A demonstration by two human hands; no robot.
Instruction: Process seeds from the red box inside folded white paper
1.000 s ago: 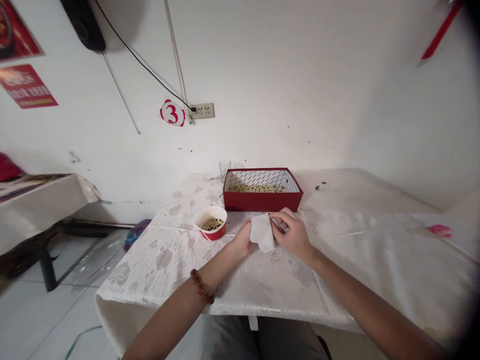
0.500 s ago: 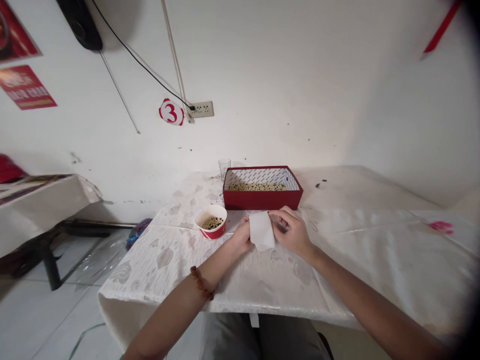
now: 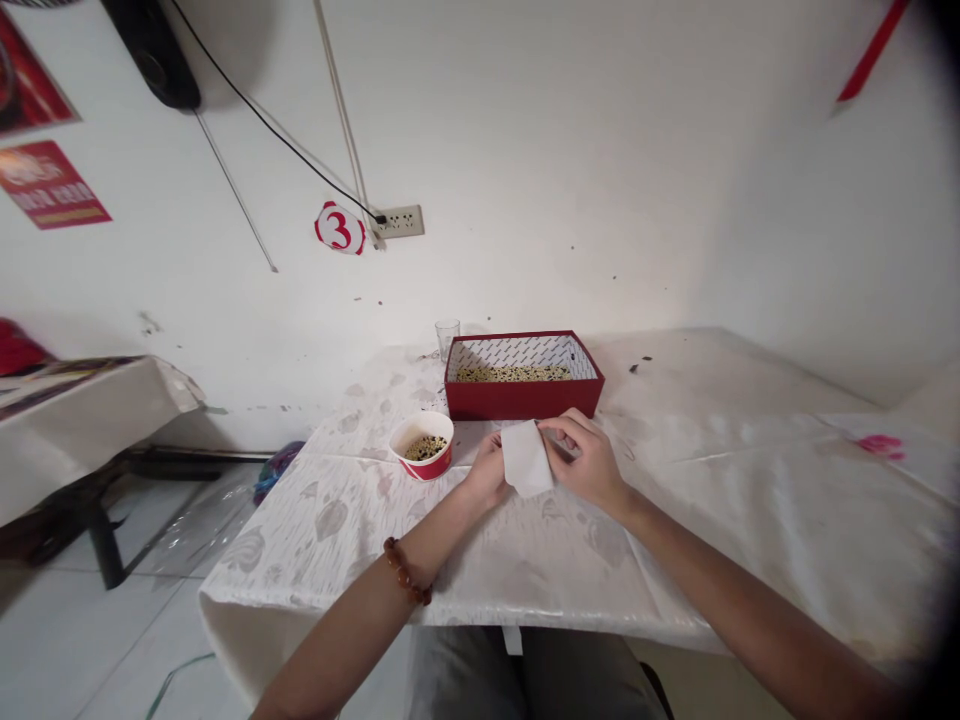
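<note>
A small white paper packet or sheet (image 3: 528,460) is held upright between my hands, just in front of the red box. My left hand (image 3: 489,470) pinches its left side, with most of the fingers hidden behind it. At the upper right edge, my right hand (image 3: 589,460) grips it between thumb and fingertips. Left of my hands stands a red and white paper bowl (image 3: 427,467) with pale and black grains in it. The dark red open box (image 3: 525,398), patterned inside, holds more of the same mixed grains.
A clear drinking glass (image 3: 448,338) stands behind the box's left end. Dark crumbs (image 3: 637,366) lie to the right of the box on the patterned white tablecloth (image 3: 330,550). A power socket (image 3: 401,221) with a plugged-in cable is on the wall.
The white paper has tilted slightly and shifted a little to the right in my hands. Both hands keep their hold, and the bowl and box stay in place.
</note>
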